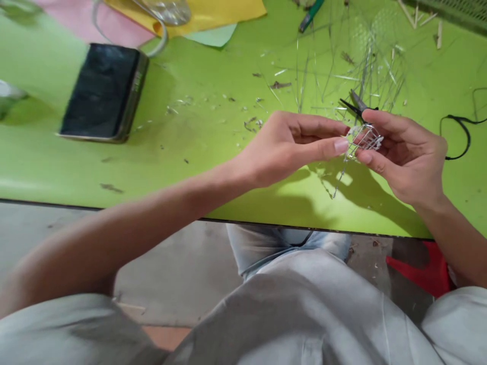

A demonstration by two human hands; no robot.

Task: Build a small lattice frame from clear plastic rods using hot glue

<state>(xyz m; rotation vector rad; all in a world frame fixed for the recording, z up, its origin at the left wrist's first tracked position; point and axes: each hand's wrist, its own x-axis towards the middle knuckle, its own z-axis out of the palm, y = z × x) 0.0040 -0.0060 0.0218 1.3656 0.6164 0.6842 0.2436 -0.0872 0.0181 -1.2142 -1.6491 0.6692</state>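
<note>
Left hand [285, 147] and right hand [407, 157] hold a small wire cage [364, 142] above the green tabletop [198, 147], fingers [341, 146] pinched narrow on both sides, steadying it well. Pliers [357, 100] just behind.

A loose pale grey shirt [289, 314] over faded light-blue jeans [266, 248], with bare forearms [144, 218]

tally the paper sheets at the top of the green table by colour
pink sheet: 1
yellow sheet: 1
pale green sheet: 1
total: 3
</note>
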